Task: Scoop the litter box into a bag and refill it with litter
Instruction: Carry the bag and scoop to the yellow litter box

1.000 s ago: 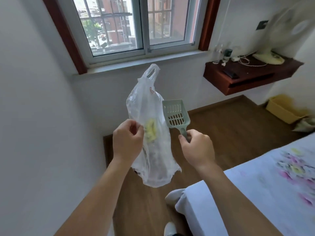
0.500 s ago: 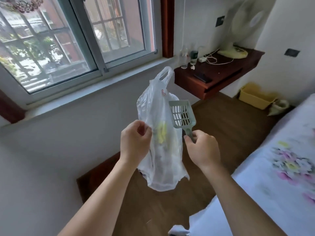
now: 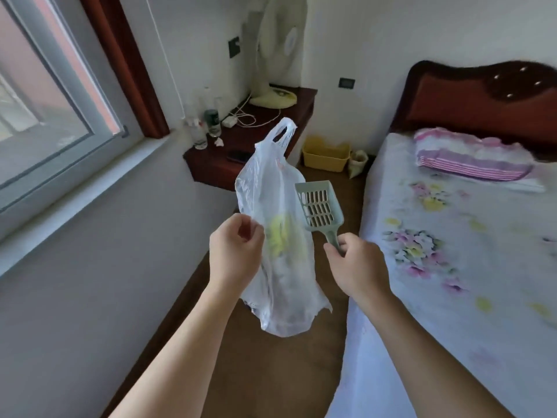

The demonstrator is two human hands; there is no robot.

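Two things in hand: bag (image 3: 281,285) and scoop (image 3: 319,209), both held up in the air over the floor (image 3: 256,375), between the window wall and the bed (image 3: 452,242).
Bag: thin clear plastic, limp, hanging from the left hand (image 3: 235,257). Something yellow and crumpled shows inside. Looks light; the film is probably slippery and easy to tear. Best taken by the handle loops or a bunched fold.
Scoop: pale green, slotted, stiff plastic, likely light. Take it by the handle.
Left fingers (image 3: 230,233): pinched on a fold of the bag's side.
Right fingers (image 3: 335,251): right hand (image 3: 357,270) curled round the scoop's handle, head up.
Bed: flowered sheet, striped pillow.
Floor: dark wood.
Tabletop (image 3: 241,143): dark red, in the corner; carries a fan (image 3: 280,46) and bottles.
Yellow tub (image 3: 325,155): on the floor, well apart from the hands. Probably the litter box; contents hidden.
Sack (image 3: 357,162): small, just beside the tub.
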